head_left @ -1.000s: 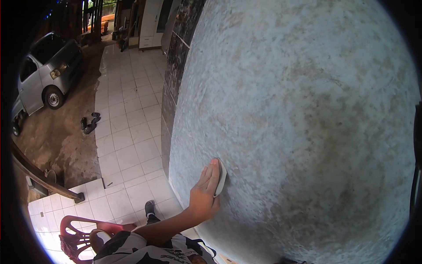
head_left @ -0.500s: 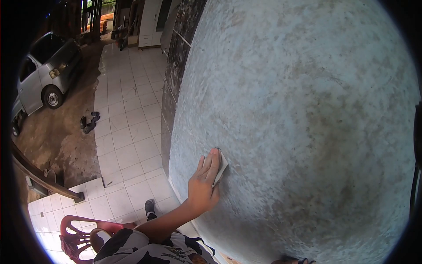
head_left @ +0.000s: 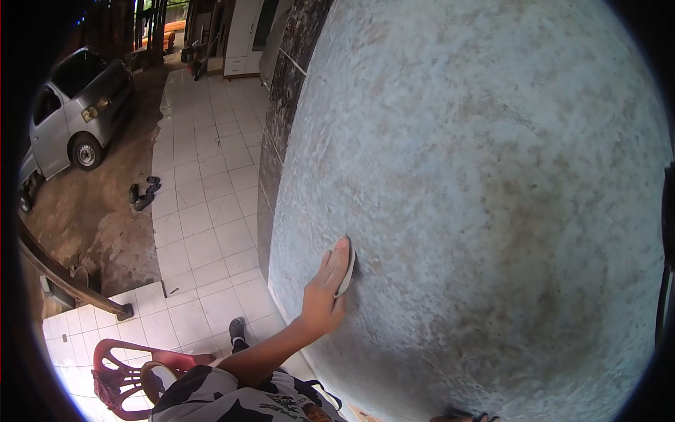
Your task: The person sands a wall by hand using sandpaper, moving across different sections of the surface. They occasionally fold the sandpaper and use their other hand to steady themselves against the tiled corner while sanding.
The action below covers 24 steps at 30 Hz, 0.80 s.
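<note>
My left hand (head_left: 326,290) lies against a mottled pale blue-grey wall (head_left: 436,176), fingers together and pointing up. Under the fingers, it presses a folded piece of sandpaper (head_left: 346,276) to the surface; only the pale edge shows along the side of the hand. Grey-brown patches cover much of the wall. At the bottom edge of the view, what seems to be my right hand (head_left: 453,419) is mostly cut off beside a dark shape, and its fingers cannot be made out.
A red plastic chair (head_left: 116,373) with a round container (head_left: 158,380) stands at lower left. White floor tiles (head_left: 204,211) run alongside the wall. Beyond are a wooden post (head_left: 70,278), footwear (head_left: 144,195), a silver vehicle (head_left: 81,116) and a white cabinet (head_left: 242,46).
My left hand has turned slightly, so less of the sandpaper's face shows. It stays at nearly the same place on the wall. The view has shifted a little.
</note>
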Tool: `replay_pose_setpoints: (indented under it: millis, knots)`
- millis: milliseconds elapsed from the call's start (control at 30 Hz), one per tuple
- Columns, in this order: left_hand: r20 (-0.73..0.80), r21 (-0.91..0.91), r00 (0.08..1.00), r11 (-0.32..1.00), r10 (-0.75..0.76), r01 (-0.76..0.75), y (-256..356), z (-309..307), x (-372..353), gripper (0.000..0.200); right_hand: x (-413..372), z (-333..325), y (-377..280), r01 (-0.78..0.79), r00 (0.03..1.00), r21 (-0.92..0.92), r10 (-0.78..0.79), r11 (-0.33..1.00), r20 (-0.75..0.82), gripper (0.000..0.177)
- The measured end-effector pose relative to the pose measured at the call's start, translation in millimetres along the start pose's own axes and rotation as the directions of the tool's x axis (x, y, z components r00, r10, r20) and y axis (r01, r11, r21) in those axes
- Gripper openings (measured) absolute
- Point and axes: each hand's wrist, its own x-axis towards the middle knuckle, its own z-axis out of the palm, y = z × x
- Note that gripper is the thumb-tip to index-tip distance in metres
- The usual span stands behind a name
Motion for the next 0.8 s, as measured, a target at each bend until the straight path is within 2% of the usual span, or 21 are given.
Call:
replay_pose_setpoints:
  millis: [67, 167, 300, 367, 500, 567, 667, 700, 767, 800]
  knots:
    - [-0.044, 0.004, 0.999, 1.0, -0.001, 0.001, -1, -3, 12, 0.086, 0, -3, 3, 0.018, 1.0, 0.0, -0.018, 1.0, 0.015, 0.03]
    - [0.001, 0.124, 1.0, 0.992, 0.028, -0.028, 1, -13, 18, 0.088, 0, -2, 3, 0.001, 1.0, 0.049, -0.001, 0.999, -0.001, 0.029]
    - [0.065, 0.051, 0.997, 0.997, 0.048, -0.051, 4, -3, 11, 0.084, 1, -2, 3, -0.006, 1.0, 0.059, 0.007, 0.998, -0.017, 0.03]
    - [-0.082, -0.047, 0.995, 0.997, 0.049, -0.053, 0, -2, 25, 0.08, 4, -3, 1, 0.008, 1.0, 0.02, -0.008, 1.0, -0.005, 0.029]
    - [-0.141, -0.105, 0.99, 0.994, 0.019, -0.034, 3, -10, 48, 0.075, 3, -5, 1, 0.018, 1.0, -0.001, -0.018, 1.0, -0.006, 0.028]
    - [-0.09, 0.015, 0.976, 0.98, 0.198, -0.197, 9, -9, 48, 0.072, 1, -5, 2, 0.032, 0.999, -0.02, -0.032, 0.999, -0.002, 0.028]
    - [-0.139, 0.091, 0.962, 0.971, 0.234, -0.223, -4, -12, 64, 0.073, 3, -1, -2, 0.043, 0.999, -0.067, -0.044, 0.997, -0.012, 0.029]
    - [-0.13, 0.083, 0.962, 0.97, 0.238, -0.229, -5, -16, 67, 0.073, 3, 0, -4, 0.042, 0.999, -0.08, -0.043, 0.996, -0.012, 0.029]
    - [-0.166, -0.068, 0.981, 0.991, 0.105, -0.117, -4, -23, 76, 0.071, 5, 8, -13, -0.02, 0.997, -0.01, 0.019, 1.0, -0.075, 0.028]
    - [-0.166, -0.078, 0.979, 0.988, 0.116, -0.13, -8, -27, 76, 0.071, 6, 11, -24, -0.017, 0.996, -0.019, 0.015, 1.0, -0.087, 0.028]
